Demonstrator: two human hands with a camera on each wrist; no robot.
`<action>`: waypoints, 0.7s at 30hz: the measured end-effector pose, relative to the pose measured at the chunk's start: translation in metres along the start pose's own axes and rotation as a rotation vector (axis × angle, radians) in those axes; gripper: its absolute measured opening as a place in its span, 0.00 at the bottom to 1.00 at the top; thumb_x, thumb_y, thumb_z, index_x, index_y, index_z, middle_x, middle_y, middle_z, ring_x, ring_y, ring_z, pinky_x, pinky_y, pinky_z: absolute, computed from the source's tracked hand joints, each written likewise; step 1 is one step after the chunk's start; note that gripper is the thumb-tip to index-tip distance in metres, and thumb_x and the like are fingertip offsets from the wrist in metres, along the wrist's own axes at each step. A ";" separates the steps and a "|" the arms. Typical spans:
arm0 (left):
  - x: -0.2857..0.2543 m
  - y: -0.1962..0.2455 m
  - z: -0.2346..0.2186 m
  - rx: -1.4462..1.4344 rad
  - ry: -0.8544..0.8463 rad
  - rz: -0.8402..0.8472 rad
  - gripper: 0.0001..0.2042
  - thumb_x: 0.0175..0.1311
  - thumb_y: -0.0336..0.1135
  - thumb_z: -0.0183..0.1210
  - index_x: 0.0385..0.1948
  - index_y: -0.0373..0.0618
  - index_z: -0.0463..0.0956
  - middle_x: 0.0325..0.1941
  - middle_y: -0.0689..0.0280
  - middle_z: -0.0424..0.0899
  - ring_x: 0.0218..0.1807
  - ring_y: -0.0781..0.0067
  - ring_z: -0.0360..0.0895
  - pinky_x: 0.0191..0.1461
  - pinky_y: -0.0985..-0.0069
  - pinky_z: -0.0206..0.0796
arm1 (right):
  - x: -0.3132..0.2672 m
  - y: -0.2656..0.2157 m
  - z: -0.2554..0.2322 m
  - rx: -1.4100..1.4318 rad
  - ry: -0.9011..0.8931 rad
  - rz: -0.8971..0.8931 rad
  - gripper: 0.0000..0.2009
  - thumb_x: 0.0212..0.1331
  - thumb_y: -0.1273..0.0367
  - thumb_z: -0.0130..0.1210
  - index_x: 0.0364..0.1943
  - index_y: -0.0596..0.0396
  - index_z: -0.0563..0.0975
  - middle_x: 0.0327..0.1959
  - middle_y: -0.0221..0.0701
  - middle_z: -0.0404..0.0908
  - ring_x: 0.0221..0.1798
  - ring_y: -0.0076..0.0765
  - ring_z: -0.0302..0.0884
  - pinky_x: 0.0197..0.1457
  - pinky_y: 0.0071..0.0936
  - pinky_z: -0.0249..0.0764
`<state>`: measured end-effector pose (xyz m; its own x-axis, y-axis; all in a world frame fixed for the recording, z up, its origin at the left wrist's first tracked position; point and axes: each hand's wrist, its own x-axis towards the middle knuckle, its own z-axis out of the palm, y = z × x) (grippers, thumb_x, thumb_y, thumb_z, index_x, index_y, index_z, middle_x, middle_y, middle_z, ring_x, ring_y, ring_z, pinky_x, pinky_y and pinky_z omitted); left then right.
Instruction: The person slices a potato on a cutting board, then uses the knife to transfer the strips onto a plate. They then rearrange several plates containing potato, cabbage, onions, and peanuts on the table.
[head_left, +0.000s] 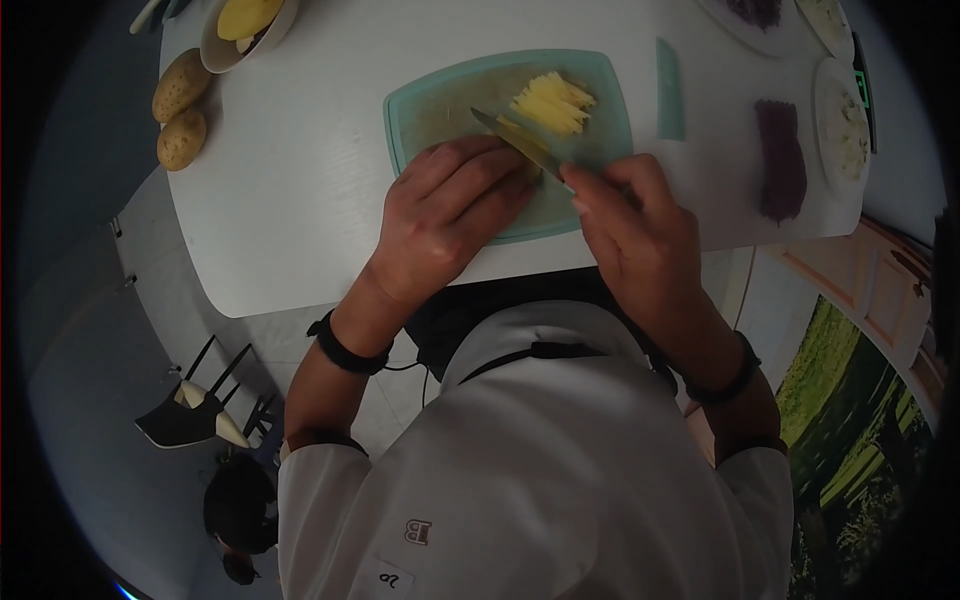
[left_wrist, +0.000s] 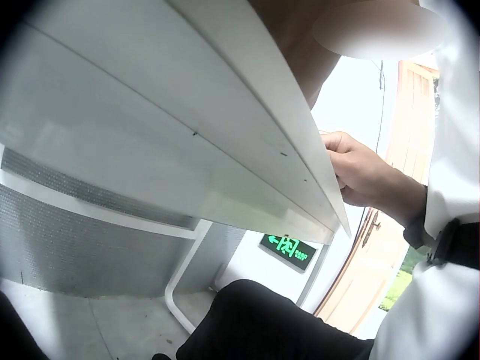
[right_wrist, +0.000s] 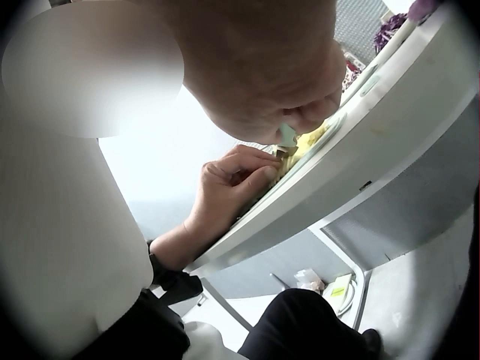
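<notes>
My left hand rests on the pale green cutting board, its bent fingers holding a piece of yellow potato mostly hidden beneath them. In my right hand is a kitchen knife, gripped by its light green handle. The blade slants across the board right at the left fingertips, with cut potato along its edge. A heap of potato shreds lies just beyond the blade. From the right wrist view, the left thumb and fingers pinch at the potato beside the blade. The left wrist view shows mostly the table's underside.
Two whole potatoes lie at the table's left edge, near a bowl holding peeled potato. A green strip lies right of the board. Farther right are a purple cloth, a plate of pale shreds and a plate of purple shreds.
</notes>
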<state>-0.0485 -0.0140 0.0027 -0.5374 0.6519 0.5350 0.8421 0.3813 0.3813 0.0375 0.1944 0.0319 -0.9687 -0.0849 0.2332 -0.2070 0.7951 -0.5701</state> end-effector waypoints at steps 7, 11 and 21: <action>0.000 0.000 -0.001 -0.012 0.010 0.002 0.12 0.46 0.28 0.69 0.36 0.45 0.87 0.47 0.68 0.85 0.50 0.66 0.83 0.48 0.69 0.79 | 0.004 0.004 0.009 -0.022 0.017 0.009 0.16 0.58 0.75 0.69 0.51 0.50 0.85 0.39 0.28 0.75 0.31 0.29 0.83 0.30 0.29 0.82; 0.004 0.002 -0.004 -0.007 -0.023 -0.004 0.14 0.46 0.24 0.76 0.37 0.41 0.87 0.45 0.64 0.87 0.49 0.62 0.86 0.49 0.69 0.82 | 0.007 0.011 0.010 0.066 0.037 0.041 0.15 0.60 0.75 0.68 0.52 0.49 0.85 0.40 0.29 0.75 0.30 0.32 0.83 0.30 0.32 0.80; -0.003 -0.002 0.004 0.003 0.026 0.014 0.11 0.48 0.28 0.69 0.36 0.47 0.87 0.48 0.68 0.85 0.51 0.66 0.83 0.47 0.69 0.78 | -0.006 0.006 -0.001 0.081 0.020 0.049 0.15 0.61 0.75 0.67 0.52 0.49 0.85 0.41 0.30 0.75 0.29 0.33 0.81 0.30 0.32 0.80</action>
<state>-0.0486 -0.0147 -0.0028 -0.5267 0.6397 0.5598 0.8496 0.3744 0.3715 0.0427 0.2003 0.0277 -0.9751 -0.0349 0.2189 -0.1711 0.7466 -0.6429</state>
